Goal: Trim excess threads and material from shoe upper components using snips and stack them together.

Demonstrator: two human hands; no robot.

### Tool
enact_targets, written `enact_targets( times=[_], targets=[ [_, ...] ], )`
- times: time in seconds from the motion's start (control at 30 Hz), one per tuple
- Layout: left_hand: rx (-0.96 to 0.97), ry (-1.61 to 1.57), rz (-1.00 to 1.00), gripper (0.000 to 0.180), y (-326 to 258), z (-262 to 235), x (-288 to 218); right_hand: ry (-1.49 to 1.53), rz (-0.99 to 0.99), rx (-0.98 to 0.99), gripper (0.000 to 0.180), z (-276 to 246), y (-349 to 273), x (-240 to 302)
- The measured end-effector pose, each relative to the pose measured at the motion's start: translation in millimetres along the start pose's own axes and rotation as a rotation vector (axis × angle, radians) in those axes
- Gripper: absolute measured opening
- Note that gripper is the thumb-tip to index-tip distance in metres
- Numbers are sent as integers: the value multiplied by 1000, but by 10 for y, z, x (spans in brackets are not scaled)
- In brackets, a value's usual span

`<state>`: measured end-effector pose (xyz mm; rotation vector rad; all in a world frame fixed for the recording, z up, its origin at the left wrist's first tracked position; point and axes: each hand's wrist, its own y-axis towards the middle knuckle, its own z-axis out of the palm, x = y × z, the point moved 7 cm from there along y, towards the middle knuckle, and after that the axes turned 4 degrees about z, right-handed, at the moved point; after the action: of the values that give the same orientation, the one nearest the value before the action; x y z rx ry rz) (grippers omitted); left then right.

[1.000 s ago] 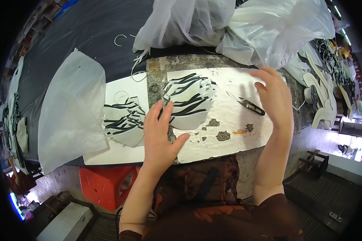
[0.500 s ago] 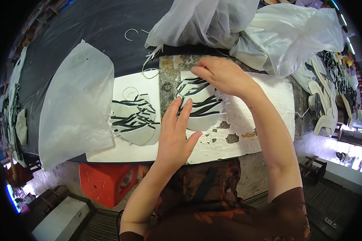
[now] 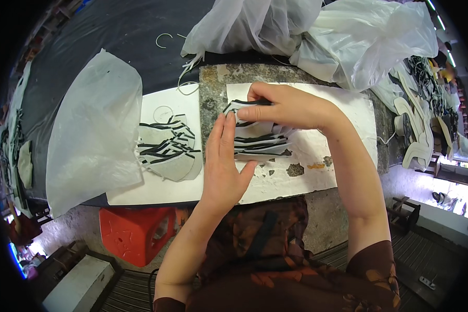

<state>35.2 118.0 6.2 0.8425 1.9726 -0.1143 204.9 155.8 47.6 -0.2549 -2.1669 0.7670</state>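
Head view, nearest me: my left hand (image 3: 224, 167) lies flat, fingers released, steadying the stack of striped pieces (image 3: 260, 139) on the white board (image 3: 348, 112) mid-bench. My right hand (image 3: 288, 106) pinches the top piece's far edge; they look thin, light and floppy, best lifted by an edge. I count two stacks, the second stack (image 3: 169, 148) left, and two plastic bags (image 3: 317, 31) farther off.

Plastic bags (image 3: 348, 41) crowd the table's (image 3: 213, 88) far edge; a second pile of cut pieces (image 3: 166, 148) blocks the left; bare white sheet (image 3: 343, 156) lies rightward.
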Motion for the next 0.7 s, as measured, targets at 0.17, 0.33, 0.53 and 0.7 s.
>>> enact_targets(
  times=[0.17, 0.33, 0.53, 0.7],
  targets=[
    [-2, -61, -22, 115, 39, -35, 4, -35, -318, -83, 46, 93, -215, 54],
    [8, -80, 50, 117, 71, -58, -39, -57, -350, -71, 45, 160, -385, 58],
    [-42, -178, 131, 94, -72, -54, 30, -5, -388, -164, 61, 166, -597, -78],
    [-65, -253, 103, 89, -70, -35, 1, 9, -405, -193, 58, 246, -666, -148]
  ],
)
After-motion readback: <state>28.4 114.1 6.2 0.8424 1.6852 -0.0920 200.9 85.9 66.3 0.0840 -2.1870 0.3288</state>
